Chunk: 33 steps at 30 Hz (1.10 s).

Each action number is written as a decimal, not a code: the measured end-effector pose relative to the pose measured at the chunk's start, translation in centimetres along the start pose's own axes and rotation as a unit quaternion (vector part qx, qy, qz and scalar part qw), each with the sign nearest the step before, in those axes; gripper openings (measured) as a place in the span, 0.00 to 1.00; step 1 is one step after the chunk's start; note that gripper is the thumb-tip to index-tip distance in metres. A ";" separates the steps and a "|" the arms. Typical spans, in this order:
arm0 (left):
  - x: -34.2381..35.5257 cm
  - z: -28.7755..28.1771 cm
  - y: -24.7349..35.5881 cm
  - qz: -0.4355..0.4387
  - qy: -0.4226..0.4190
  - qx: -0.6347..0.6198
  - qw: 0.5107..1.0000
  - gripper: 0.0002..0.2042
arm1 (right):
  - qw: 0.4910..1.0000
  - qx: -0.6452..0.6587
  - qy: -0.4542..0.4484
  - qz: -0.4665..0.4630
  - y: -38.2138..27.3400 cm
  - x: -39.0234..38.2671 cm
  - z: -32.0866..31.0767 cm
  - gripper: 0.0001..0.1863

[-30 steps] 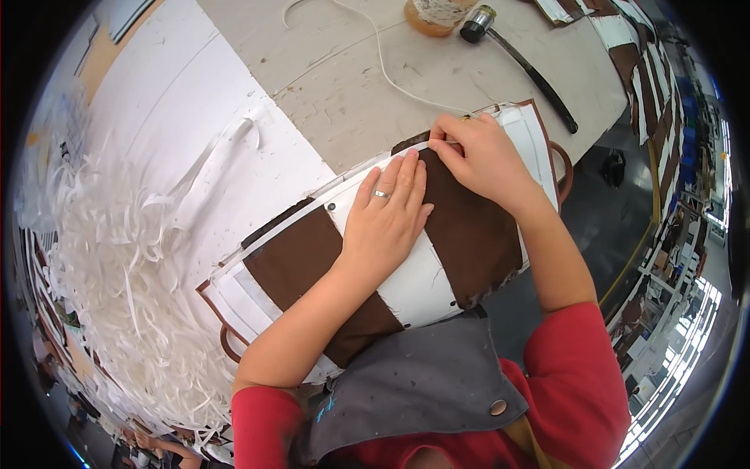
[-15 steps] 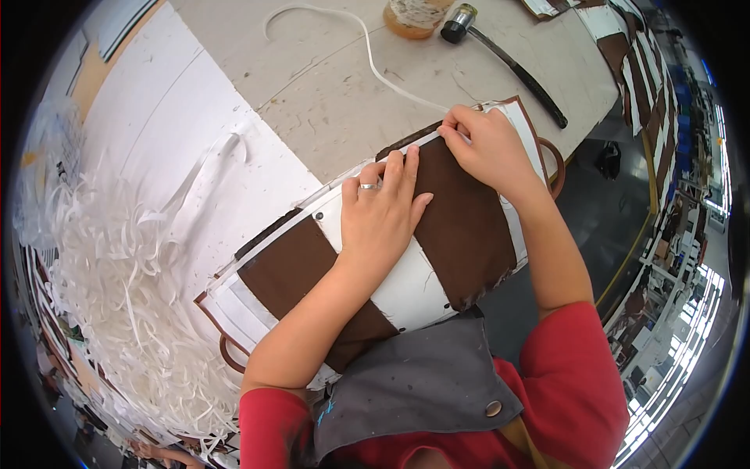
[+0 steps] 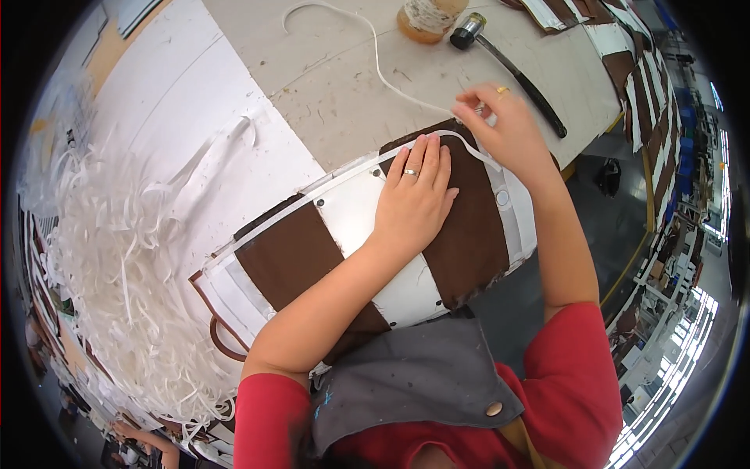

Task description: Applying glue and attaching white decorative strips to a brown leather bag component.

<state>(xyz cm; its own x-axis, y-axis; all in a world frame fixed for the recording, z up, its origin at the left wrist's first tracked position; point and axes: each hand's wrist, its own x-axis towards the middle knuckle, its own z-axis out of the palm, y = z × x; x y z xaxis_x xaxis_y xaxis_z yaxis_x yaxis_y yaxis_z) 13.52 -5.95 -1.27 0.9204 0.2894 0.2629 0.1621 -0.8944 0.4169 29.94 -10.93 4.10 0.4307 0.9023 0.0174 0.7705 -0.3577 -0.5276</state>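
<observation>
Fabric panel (image 3: 469, 234), brown and white, lies under the left hand (image 3: 414, 199), pressed flat with fingers spread. Just beyond, the right hand (image 3: 504, 129) pinches a white strip (image 3: 375, 55).

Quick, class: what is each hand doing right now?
Left hand: open, flat on the brown-and-white panel.
Right hand: fingers pinching the white strip.

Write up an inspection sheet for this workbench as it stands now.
Surface: scuffed grey workbench, partly under a white sheet.
Job's things: brown and white striped panel, flat at the near edge; thin white strip running from its top edge.
Clutter: heap of white strips; hammer; jar.
Hands: left hand pressed flat on the panel; right hand pinching the white strip.
Cables: nothing seen.
Surroundings: more striped panels farther along the bench; grey floor.
</observation>
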 end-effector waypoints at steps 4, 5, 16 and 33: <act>0.2 0.1 0.0 0.003 0.002 0.012 1.000 0.25 | 0.987 -0.094 -0.118 -0.048 0.1 2.7 0.9 0.07; 0.2 0.0 0.1 0.000 0.000 0.009 1.000 0.25 | 0.991 -0.114 -0.049 -0.057 0.0 3.7 0.9 0.08; 0.6 -0.3 0.0 0.004 -0.006 0.030 1.000 0.22 | 0.994 0.080 -0.071 0.023 -1.0 -0.5 -3.7 0.20; 1.1 -0.6 -0.1 0.015 -0.021 0.018 0.999 0.18 | 0.986 -0.166 0.024 0.027 1.9 3.9 -2.1 0.14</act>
<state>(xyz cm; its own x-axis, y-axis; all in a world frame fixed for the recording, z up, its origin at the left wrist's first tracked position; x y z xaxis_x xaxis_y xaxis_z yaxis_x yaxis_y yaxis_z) 14.30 -5.34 -0.50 0.9389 0.2481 0.2386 0.1459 -0.9148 0.3767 34.09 -8.63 4.91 0.4902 0.8706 0.0416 0.8540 -0.4702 -0.2228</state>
